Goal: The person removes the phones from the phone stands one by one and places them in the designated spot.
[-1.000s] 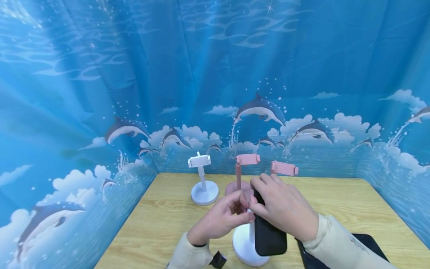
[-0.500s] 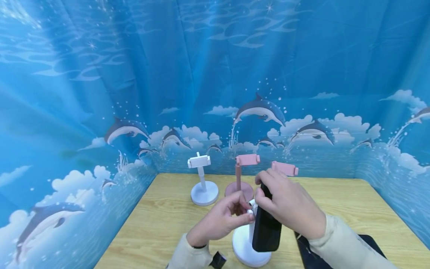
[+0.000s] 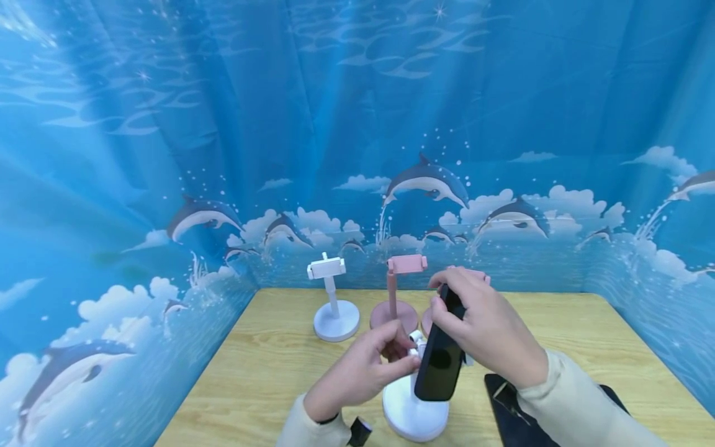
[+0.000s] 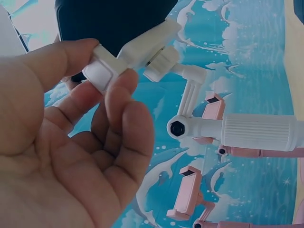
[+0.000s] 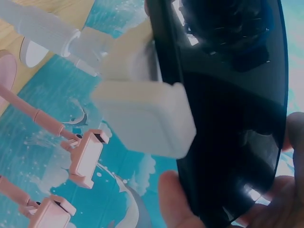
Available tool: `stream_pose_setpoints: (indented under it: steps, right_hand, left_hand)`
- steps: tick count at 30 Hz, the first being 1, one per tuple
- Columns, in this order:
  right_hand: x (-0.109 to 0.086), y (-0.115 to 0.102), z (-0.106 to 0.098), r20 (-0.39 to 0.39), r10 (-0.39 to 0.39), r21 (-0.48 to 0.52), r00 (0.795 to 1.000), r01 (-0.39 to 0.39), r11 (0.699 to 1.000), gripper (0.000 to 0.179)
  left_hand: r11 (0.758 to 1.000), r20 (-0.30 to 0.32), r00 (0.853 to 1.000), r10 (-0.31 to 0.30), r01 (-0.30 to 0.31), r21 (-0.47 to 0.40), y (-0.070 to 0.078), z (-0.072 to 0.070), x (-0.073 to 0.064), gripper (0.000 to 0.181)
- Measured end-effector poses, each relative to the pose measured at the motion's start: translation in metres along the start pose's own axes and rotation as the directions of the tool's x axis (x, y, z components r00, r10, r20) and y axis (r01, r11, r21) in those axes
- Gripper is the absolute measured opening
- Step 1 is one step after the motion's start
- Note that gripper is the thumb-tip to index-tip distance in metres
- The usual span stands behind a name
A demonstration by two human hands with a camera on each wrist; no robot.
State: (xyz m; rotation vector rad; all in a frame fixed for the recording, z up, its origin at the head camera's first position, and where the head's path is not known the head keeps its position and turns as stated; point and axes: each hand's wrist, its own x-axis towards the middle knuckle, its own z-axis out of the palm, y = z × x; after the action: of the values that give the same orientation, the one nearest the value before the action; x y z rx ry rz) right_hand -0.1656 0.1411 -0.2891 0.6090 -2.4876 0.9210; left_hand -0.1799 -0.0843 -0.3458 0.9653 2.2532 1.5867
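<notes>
A white phone stand [image 3: 401, 419] stands at the front of the table, on its round base. My left hand [image 3: 357, 369] pinches the white end piece [image 4: 102, 73] of its clamp between thumb and fingers. My right hand [image 3: 491, 326] grips a black phone [image 3: 437, 369] by its upper part, thumb on one side and fingers on the other. The phone slants, its glossy face [image 5: 228, 123] showing in the right wrist view. One long edge lies right at the clamp, which partly overlaps the phone there. In the head view, the phone hides part of the stand's post.
Behind the hands stand another white phone stand [image 3: 337, 323], a pink stand [image 3: 406, 264] and a second pink one [image 3: 479, 275] partly covered by my right hand. A flat black item [image 3: 505, 413] lies under my right forearm. A dolphin-print curtain [image 3: 357, 155] encloses the wooden table [image 3: 251, 366].
My right hand has shifted slightly right, and the phone has turned more aslant, its lower end swinging left. The stand's clamp shows more now. My left hand keeps its pinch.
</notes>
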Motion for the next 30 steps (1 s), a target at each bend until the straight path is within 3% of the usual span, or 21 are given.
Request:
stream_pose_setpoints:
  steps: [15, 25, 30]
  right_hand:
    - [-0.004, 0.001, -0.005, -0.023, 0.024, 0.070, 0.999, -0.022, 0.997, 0.023]
    - [-0.005, 0.001, -0.011, -0.163, -0.106, 0.084, 0.981, 0.121, 0.989, 0.038]
    - [-0.007, 0.002, -0.016, -0.174, -0.103, 0.077, 0.979, 0.117, 0.990, 0.040]
  left_hand:
    - [0.993, -0.064, 0.998, 0.020, -0.012, 0.119, 0.007, 0.008, -0.002, 0.008]
    - [0.954, -0.127, 0.990, 0.067, -0.026, 0.300, 0.010, 0.010, -0.004, 0.012]
    - [0.957, -0.128, 0.990, 0.051, -0.012, 0.290, 0.011, 0.009, -0.004, 0.013]
